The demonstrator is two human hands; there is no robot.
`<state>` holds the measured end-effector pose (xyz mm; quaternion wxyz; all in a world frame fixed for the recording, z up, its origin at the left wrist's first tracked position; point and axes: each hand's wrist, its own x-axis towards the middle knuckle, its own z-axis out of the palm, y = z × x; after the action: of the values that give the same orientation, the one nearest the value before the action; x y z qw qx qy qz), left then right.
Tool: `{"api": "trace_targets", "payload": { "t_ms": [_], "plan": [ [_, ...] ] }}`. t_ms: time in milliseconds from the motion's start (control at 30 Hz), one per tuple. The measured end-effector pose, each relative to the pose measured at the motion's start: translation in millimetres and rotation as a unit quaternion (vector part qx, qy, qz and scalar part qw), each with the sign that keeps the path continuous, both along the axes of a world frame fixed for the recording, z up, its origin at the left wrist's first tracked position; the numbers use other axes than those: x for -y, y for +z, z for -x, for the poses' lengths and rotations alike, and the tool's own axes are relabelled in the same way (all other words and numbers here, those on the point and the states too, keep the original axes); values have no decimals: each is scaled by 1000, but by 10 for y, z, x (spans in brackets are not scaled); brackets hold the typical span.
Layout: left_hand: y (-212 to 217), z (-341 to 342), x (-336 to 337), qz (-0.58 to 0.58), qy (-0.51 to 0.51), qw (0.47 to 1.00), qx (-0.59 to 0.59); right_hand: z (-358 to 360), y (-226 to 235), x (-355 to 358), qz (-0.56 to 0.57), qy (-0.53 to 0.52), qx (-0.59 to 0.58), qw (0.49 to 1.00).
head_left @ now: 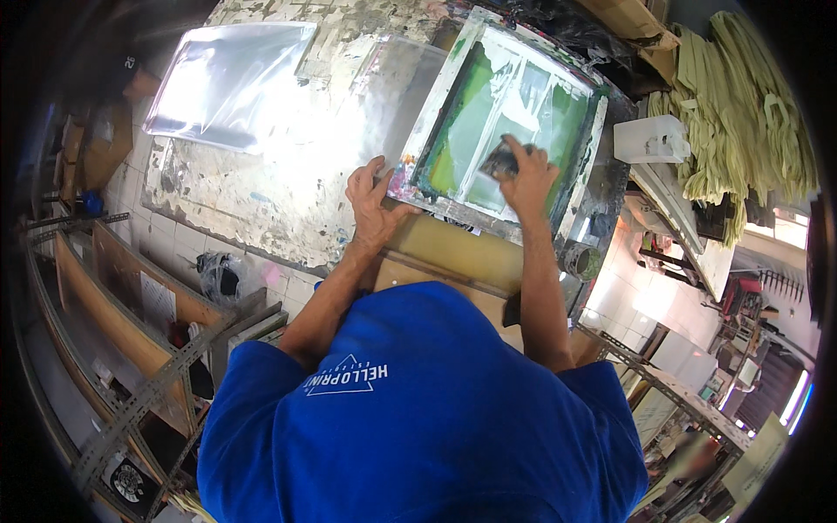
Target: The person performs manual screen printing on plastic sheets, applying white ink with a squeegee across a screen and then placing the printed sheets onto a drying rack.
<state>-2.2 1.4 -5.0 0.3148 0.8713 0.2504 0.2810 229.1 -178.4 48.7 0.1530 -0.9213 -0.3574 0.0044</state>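
Observation:
A screen printing frame (602,131) with a green mesh lies tilted across the work table in front of me. White ink is smeared over the mesh in streaks and patches. My right hand (529,181) is closed on a small dark squeegee (499,162), which rests on the mesh near its middle. Motion blur softens the tool's outline. At the frame's near left corner, my left hand (373,207) grips the edge, with thumb and fingers on either side of the corner. A yellowish board (453,253) shows beneath the frame's near edge.
Clear plastic sheeting (231,83) lies at the left of the stained table (200,187). A white plastic tub (649,139) stands right of the frame, beside hanging pale green strips (724,113). A dirty round can (580,260) sits by my right forearm. Wooden panels (113,305) fill a metal rack at left.

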Motion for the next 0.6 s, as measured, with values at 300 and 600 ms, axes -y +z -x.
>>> {"api": "trace_targets", "payload": {
  "t_ms": [300,600],
  "plan": [
    [-12,-10,10,8,0,1000,9,-1311,-93,-292,-56,17,16,998],
    [-79,8,-10,6,-8,999,34,-989,64,-250,-80,41,62,994]
  ]
}}
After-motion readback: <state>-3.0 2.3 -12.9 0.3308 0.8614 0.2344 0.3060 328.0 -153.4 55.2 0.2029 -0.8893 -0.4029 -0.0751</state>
